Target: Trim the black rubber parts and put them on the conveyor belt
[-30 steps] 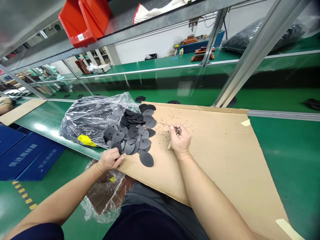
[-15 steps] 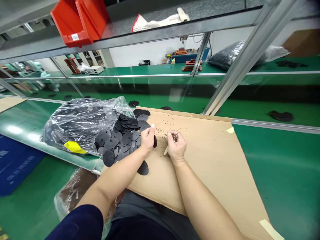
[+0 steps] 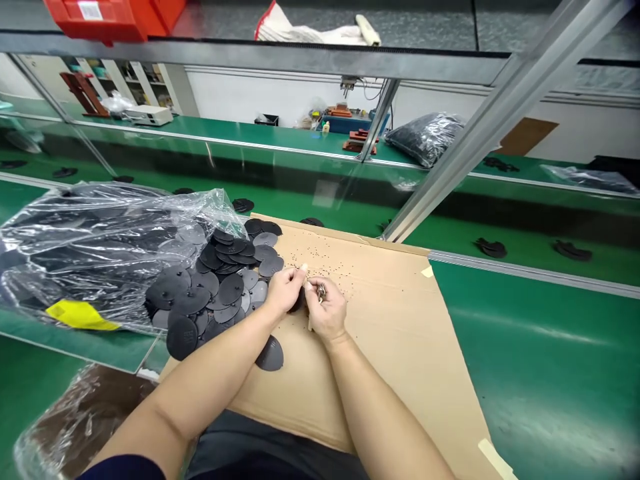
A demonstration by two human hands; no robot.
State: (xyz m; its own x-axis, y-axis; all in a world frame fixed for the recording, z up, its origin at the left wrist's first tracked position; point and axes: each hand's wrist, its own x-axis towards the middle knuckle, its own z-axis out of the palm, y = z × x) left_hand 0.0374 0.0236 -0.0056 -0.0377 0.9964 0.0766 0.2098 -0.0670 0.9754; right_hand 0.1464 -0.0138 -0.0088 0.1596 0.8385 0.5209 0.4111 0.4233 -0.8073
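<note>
My left hand is closed on a black oval disc at the right edge of a heap of black discs. The disc is mostly hidden behind the fingers. Touching it from the right, my right hand is closed round a small metal tool with a pale wooden handle. Both hands rest over a sheet of cardboard sprinkled with tiny black specks. One disc lies alone on the cardboard beside my left forearm. The heap spills from a clear plastic bag.
A slanted metal post rises behind the cardboard. Green conveyor belts lie right and beyond, with black parts on the far one. A second plastic bag hangs below the bench edge. A red bin sits on the shelf overhead.
My left hand left the near edge of the heap, picked up a disc and brought it against my right hand. The view has swung to the right.
</note>
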